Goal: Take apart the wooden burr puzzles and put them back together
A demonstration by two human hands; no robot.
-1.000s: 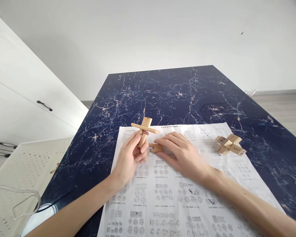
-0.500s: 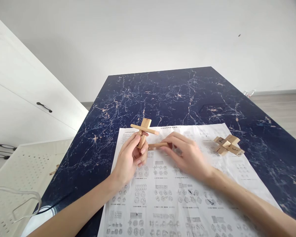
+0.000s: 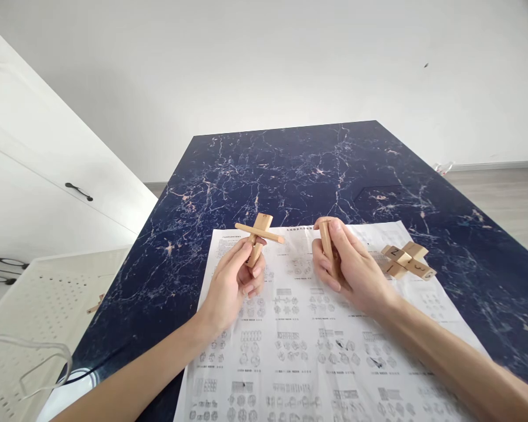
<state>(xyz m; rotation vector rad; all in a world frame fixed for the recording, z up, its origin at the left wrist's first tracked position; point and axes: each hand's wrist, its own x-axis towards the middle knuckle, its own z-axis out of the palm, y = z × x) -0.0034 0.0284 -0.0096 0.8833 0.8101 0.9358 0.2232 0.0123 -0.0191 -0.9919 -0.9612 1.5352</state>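
Note:
My left hand (image 3: pixel 239 275) pinches crossed wooden puzzle pieces (image 3: pixel 261 222), a thin bar lying across a thicker, marked one. In my right hand (image 3: pixel 349 261) is a single wooden puzzle piece (image 3: pixel 328 243), held nearly upright with the fingers closed round it. Its lower part is hidden by the hand. Both hands are above a printed instruction sheet (image 3: pixel 273 346) covered with small diagrams. Right of my right hand, an assembled wooden puzzle (image 3: pixel 407 259) with numbers on its ends rests on the sheet.
The sheet lies on a dark blue marble-patterned table (image 3: pixel 268 170). A white cabinet (image 3: pixel 48 135) with dark handles stands to the left. Beside the table is a perforated cream surface (image 3: pixel 39 305) with a wire-like loop (image 3: pixel 44 357) and some small wooden pieces (image 3: pixel 95 303).
My right hand has lifted the wooden piece off the sheet, moved it right and turned it from lying flat to nearly upright. My left hand has barely moved.

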